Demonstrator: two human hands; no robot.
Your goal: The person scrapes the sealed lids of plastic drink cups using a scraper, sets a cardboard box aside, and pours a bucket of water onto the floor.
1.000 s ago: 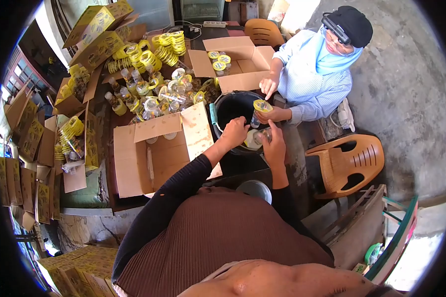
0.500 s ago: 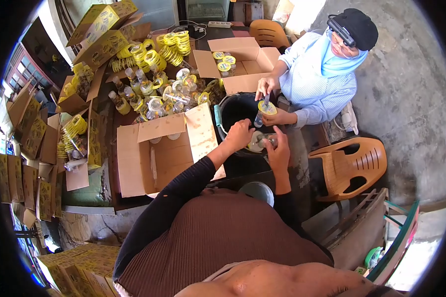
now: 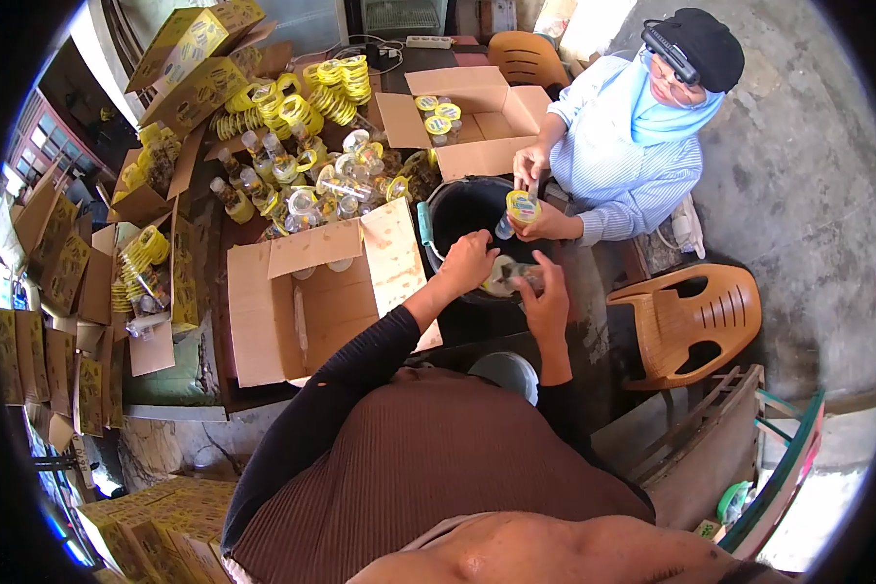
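Observation:
Over the black bucket [image 3: 442, 216], a clear plastic cup with a pale round end [image 3: 502, 275] is tilted between my hands. My right hand [image 3: 547, 304] curls its thumb and fingers around the cup's right side. Bent and pinched, the fingers of my left hand [image 3: 469, 263] are at the cup's left edge; whatever lies between their tips is too small to make out. Just beyond, a co-worker's hands [image 3: 545, 222] hold a clear cup with a yellow printed lid [image 3: 523, 205] above the same bucket.
An open carton [image 3: 253, 336] stands left of the bucket. Behind it lie many clear containers [image 3: 346, 185] and stacked yellow-rimmed lids [image 3: 341, 78]. Another carton [image 3: 504, 97] holds several lidded cups. A grey pail [image 3: 506, 375] is close to my body; an orange chair [image 3: 696, 326] stands right.
My left fingers have shifted slightly at the cup's edge, while my right fingers have moved a little around it. The co-worker's cup has turned, showing more of its yellow lid.

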